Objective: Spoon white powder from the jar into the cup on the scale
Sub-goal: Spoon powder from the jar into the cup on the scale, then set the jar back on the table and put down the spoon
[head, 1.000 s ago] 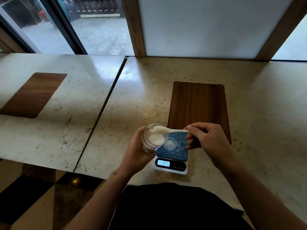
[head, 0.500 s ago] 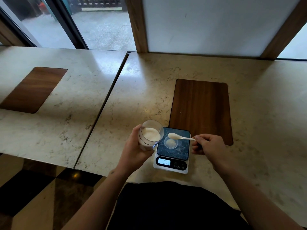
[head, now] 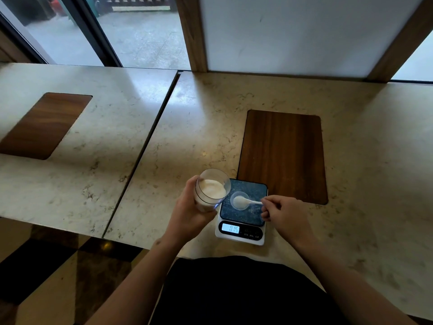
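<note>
Head view: your left hand is wrapped around the clear round plastic jar of white powder, holding it tilted, off the counter, just left of the scale. Your right hand pinches the handle of the small white plastic spoon. A second ago the spoon bowl sat in the jar mouth; half a second ago it hung above the small clear plastic cup; its bowl now sits inside the cup rim. The cup stands on the dark platform of the white digital kitchen scale, on the beige marble counter. The reading appears unchanged, so I judge the load not yet tipped out. Turn the spoon gently; powder already speckles the platform
</note>
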